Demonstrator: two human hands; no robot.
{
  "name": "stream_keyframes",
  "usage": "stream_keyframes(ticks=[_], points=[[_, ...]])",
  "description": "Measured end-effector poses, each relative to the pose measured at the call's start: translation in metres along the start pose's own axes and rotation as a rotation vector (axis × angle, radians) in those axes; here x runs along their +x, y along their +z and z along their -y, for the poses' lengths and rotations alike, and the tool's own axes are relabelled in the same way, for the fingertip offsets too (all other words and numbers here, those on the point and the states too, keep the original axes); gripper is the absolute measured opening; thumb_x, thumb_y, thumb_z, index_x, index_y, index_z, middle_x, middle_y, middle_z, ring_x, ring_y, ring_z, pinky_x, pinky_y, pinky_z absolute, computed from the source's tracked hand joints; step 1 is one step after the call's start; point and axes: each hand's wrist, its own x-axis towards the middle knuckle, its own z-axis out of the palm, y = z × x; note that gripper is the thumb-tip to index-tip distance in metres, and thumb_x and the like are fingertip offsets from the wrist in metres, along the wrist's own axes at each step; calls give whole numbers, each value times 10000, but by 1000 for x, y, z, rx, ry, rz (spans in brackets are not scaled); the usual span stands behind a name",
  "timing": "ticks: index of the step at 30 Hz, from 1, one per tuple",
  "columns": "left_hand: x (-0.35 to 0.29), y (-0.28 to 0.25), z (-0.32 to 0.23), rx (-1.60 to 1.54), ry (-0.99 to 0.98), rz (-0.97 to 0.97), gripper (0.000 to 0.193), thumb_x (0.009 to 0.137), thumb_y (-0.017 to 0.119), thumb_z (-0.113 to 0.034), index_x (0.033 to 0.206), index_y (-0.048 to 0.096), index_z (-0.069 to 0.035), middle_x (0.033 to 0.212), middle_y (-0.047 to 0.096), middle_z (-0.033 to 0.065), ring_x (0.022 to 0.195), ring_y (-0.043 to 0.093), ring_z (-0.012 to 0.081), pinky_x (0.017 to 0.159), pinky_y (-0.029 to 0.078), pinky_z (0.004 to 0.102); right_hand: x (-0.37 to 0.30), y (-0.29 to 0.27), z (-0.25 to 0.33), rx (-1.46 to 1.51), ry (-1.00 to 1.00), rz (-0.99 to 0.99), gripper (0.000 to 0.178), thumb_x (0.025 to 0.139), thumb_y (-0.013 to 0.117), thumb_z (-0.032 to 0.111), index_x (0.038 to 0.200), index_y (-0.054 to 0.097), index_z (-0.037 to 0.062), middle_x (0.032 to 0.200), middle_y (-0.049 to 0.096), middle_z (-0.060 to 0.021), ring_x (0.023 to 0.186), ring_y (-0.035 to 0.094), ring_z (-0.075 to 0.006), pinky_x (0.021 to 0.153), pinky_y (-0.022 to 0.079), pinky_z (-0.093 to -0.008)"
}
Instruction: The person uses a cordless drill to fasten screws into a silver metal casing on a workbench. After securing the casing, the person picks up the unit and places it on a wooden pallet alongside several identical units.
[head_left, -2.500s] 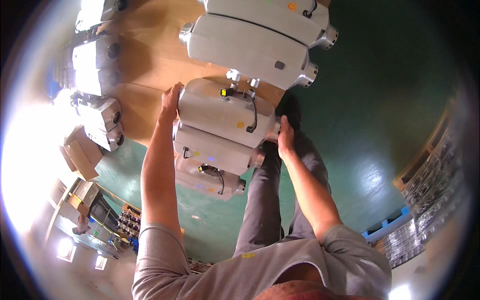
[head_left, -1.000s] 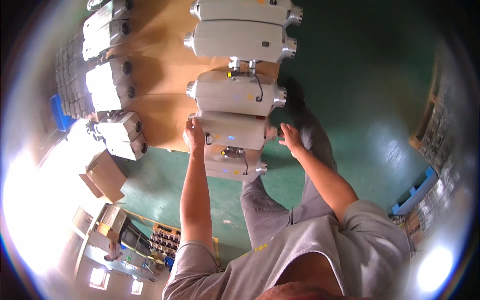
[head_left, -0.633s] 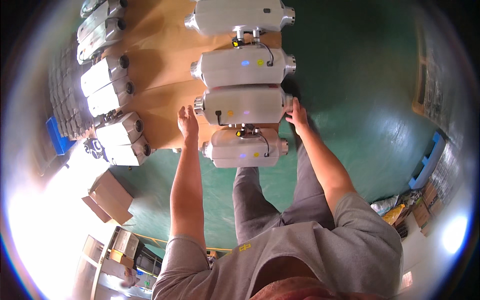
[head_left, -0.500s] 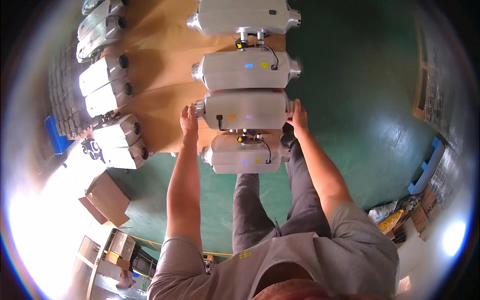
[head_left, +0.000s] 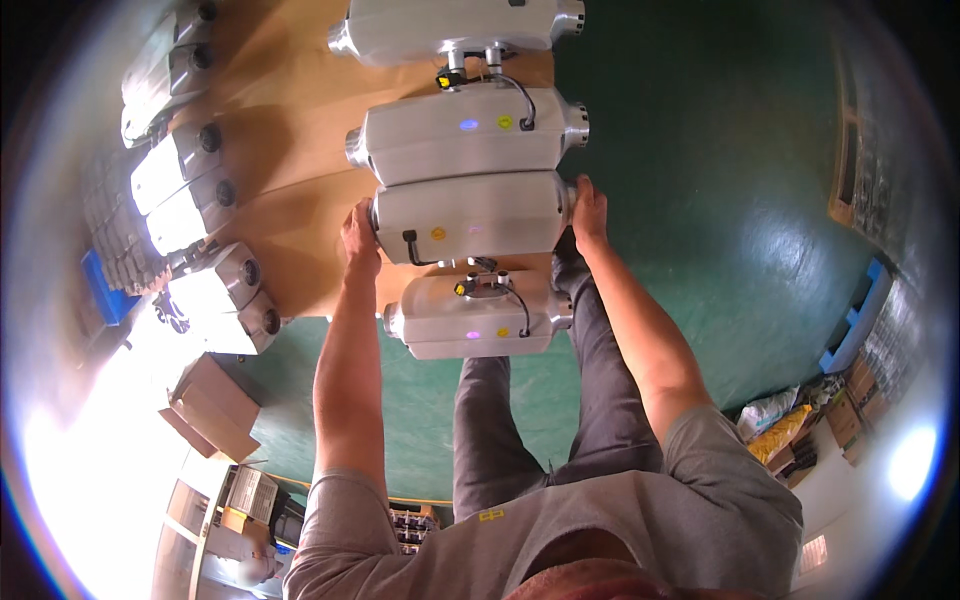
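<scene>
A silver air heater (head_left: 470, 220) with rounded sides, a short black cable and two small stickers lies crosswise between my hands. My left hand (head_left: 361, 240) is closed round its left end, and my right hand (head_left: 590, 212) grips the right end; both ends are mostly covered. Against its far side sits another heater (head_left: 460, 136), with metal pipe stubs and a black cable. Nearer to me, a separate heater (head_left: 475, 325) lies at the near edge of the brown cardboard surface (head_left: 290, 215), its pipe stubs and a yellow-marked connector facing up.
One more heater (head_left: 450, 28) lies at the far end of the row. Along the left stands a second row of heaters (head_left: 185, 215). A cardboard box (head_left: 212, 408) is on the green floor (head_left: 700, 250). Yellow and white bags (head_left: 780, 432) and a blue pallet (head_left: 855, 320) are at the right.
The gap between the held heater and the nearest one has widened a little, with the held one closer against its far neighbour. The whole view has shifted and tilted slightly.
</scene>
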Motion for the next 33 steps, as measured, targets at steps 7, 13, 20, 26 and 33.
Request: stream_keyframes(ticks=[7,13,20,26,33], points=[[37,-69,54,748,751,207,481,952,566,-447,1279,561,-94,1135,614,68,960,611,235,750,523,391,-12,-1,21,-3,38,140,482,1008,531,416,1161,631,-29,1063,639,-76,1002,558,-179,914,444,-332],[-7,-55,22,93,-139,36,548,954,561,-566,1256,571,-109,1175,568,52,984,583,230,801,495,363,-39,-59,-22,97,467,113,654,970,537,590,1229,665,3,1187,674,-124,1141,618,-207,967,454,-344],[-89,-123,111,371,-373,23,803,851,612,-684,1417,539,-120,1366,572,87,1219,502,226,966,410,465,-122,-101,-95,-134,356,202,639,982,549,542,1262,642,-25,1225,669,-116,1091,612,-209,950,464,-347],[-111,-90,126,276,-185,195,484,982,537,-464,1131,696,-32,970,675,56,882,600,186,795,485,334,-131,-99,-136,-215,494,290,619,971,581,500,1234,650,-57,1190,679,-147,1082,618,-214,935,477,-368],[-99,-81,131,240,-306,63,582,993,442,-474,1106,700,35,997,707,129,898,645,229,823,504,363,-132,-82,-126,-233,350,59,530,980,566,441,1155,658,-51,1112,686,-170,1030,612,-269,920,458,-391]])
